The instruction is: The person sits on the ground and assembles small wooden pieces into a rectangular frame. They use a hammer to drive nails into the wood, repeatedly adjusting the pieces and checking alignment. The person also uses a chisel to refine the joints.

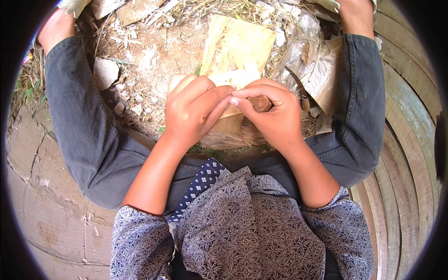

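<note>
left hand (191, 107): fingers curled, hold unclear | right hand (282, 105): curled round brown wooden piece (261, 103) | yellowish board (242, 39) beyond

Wooden planks (405, 109) at right, clear plastic (306, 29) near dry straw (226, 6), cracked paving (56, 196) at left.
</note>
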`<action>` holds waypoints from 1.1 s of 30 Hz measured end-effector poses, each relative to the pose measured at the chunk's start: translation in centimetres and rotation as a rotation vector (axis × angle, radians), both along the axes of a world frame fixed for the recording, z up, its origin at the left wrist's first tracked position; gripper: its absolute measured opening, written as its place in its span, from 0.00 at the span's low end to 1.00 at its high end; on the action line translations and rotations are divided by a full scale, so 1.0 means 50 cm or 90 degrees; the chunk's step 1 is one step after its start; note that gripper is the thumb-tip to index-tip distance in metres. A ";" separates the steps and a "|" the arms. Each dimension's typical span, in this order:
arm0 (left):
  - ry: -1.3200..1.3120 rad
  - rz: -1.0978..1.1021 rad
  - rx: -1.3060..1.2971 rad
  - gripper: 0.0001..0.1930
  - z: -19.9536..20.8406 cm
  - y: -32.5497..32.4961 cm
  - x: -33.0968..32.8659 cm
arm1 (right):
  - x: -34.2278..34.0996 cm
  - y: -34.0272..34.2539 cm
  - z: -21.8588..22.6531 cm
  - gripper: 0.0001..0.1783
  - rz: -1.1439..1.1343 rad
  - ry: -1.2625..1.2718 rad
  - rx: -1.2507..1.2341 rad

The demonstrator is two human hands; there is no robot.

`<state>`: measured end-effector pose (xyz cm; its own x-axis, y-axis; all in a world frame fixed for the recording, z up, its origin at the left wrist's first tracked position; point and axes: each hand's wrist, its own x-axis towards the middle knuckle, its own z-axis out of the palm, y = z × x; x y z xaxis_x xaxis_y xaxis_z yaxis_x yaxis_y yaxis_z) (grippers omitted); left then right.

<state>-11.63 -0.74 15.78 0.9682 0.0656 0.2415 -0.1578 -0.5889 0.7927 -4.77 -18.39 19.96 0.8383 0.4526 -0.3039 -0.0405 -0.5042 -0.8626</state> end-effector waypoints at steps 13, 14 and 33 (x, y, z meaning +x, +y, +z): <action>-0.025 0.018 0.044 0.10 -0.021 -0.008 -0.002 | 0.039 -0.044 0.033 0.12 -0.174 0.124 0.129; -0.020 0.021 0.042 0.10 -0.023 -0.011 -0.004 | 0.047 -0.052 0.035 0.14 -0.198 0.133 0.157; -0.056 -0.022 0.149 0.10 -0.013 -0.009 -0.007 | 0.048 -0.055 0.034 0.22 -0.225 0.154 0.109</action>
